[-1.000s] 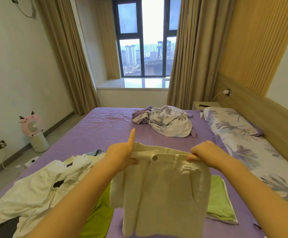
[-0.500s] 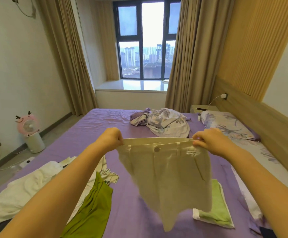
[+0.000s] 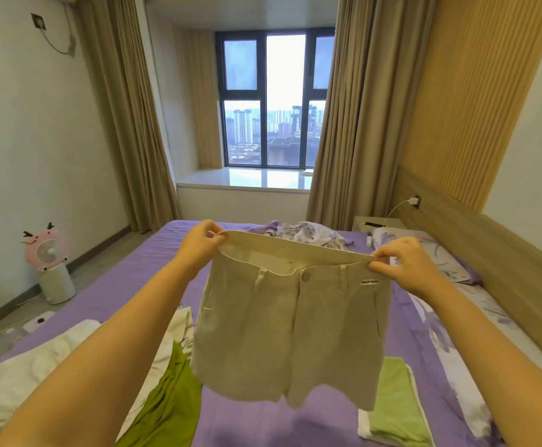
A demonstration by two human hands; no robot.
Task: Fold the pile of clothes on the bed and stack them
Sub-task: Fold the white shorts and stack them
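Cream shorts [image 3: 292, 333] hang spread out in the air above the purple bed [image 3: 127, 279]. My left hand [image 3: 200, 243] pinches the left end of the waistband and my right hand [image 3: 405, 267] pinches the right end. A folded light-green garment [image 3: 395, 404] lies on the bed behind the shorts, at the right. An unfolded pile lies at the lower left: white clothes [image 3: 43, 366] and an olive-green piece [image 3: 169, 404].
A crumpled floral blanket [image 3: 308, 235] lies at the bed's far end. Floral pillows [image 3: 437, 256] run along the wooden headboard at the right. A pink fan [image 3: 47, 253] stands on the floor at the left. A window is straight ahead.
Both hands have lifted the shorts higher and pulled the waistband wide and taut. My left index finger, pointing up a second ago, now pinches the band. The view has tilted upward.
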